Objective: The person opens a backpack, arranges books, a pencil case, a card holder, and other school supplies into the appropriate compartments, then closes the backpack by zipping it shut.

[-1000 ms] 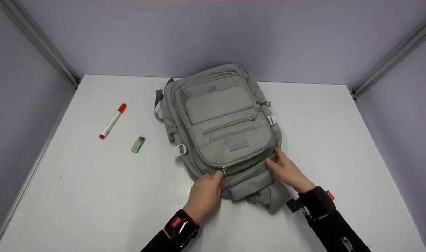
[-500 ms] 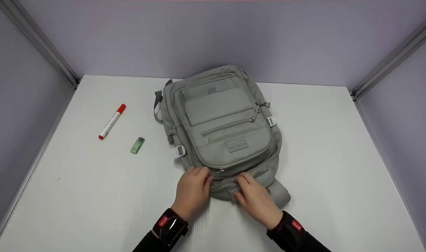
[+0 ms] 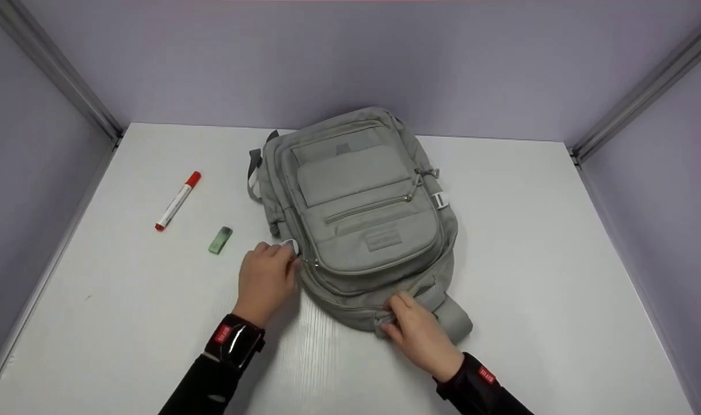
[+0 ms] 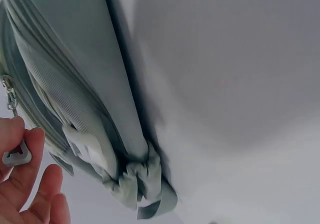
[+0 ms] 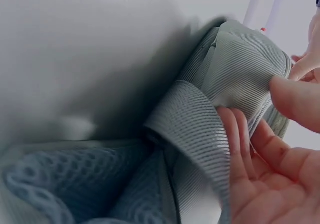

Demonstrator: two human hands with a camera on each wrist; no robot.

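Note:
A grey-green backpack [image 3: 367, 230] lies on the white table with its front pockets up. My left hand [image 3: 265, 282] is at the bag's left edge, pinching a zipper pull [image 4: 17, 156] between thumb and index finger. The zipper slider [image 4: 8, 83] shows just above those fingertips in the left wrist view. My right hand [image 3: 422, 334] grips the fabric at the bag's near end. In the right wrist view its fingers [image 5: 237, 134] curl against the bag beside a ribbed strap [image 5: 192, 119]. Part of the gripped fabric is hidden behind the fingers.
A red-capped white marker [image 3: 178, 202] lies on the table [image 3: 97, 346] left of the bag. Between marker and bag lies a small green block [image 3: 220, 240], its kind unclear. Blue-grey mesh padding [image 5: 85, 179] shows in the right wrist view. Pale panels [image 3: 350, 57] enclose the table.
My left hand has drawn the zipper slider from the near middle round to the bag's left side. My right hand has moved left from the bag's right edge to its near end.

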